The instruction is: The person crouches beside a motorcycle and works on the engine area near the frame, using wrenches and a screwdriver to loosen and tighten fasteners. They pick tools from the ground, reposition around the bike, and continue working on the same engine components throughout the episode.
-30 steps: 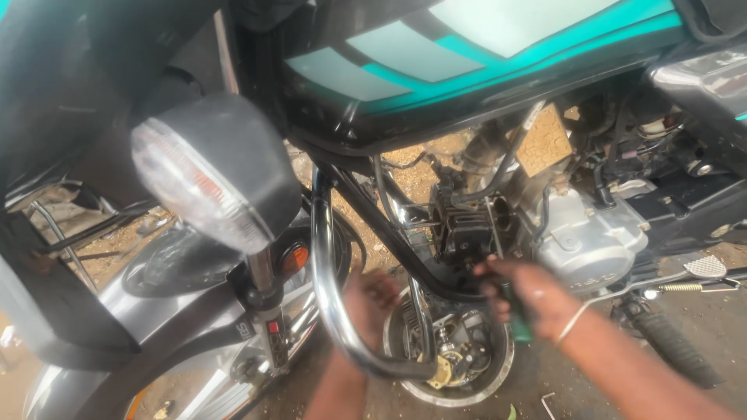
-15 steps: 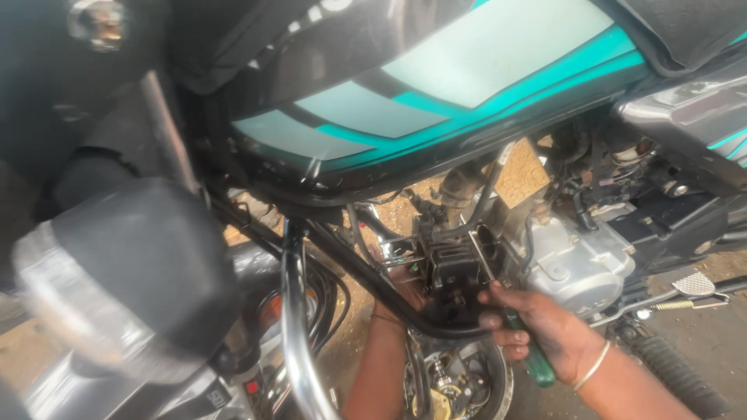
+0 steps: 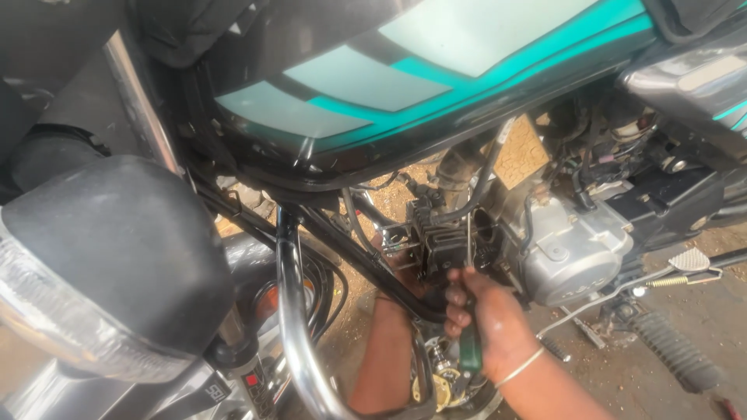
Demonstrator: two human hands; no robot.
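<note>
The right hand (image 3: pixel 490 323) has its fingers wrapped tight around a green-handled tool (image 3: pixel 469 346). The tool stands almost upright, its tip pointing up at the black engine part (image 3: pixel 443 245). The left hand (image 3: pixel 408 272) reaches behind the black frame tube (image 3: pixel 366 257); its fingers are hidden.

Right hand (image 3: pixel 490 323) clenched in a fist, left forearm (image 3: pixel 387 350) reaching upward, hand hidden.

**Motorcycle on bare ground**

The ground (image 3: pixel 700 319) is dusty, packed earth, sunlit in the gap under the tank and greyer at the right. A motorcycle (image 3: pixel 576 249) stands on it. A small red object (image 3: pixel 727 406) lies on the dirt at the lower right corner, too cut off to identify, near the ribbed footpeg (image 3: pixel 673 350) above the dirt.
</note>
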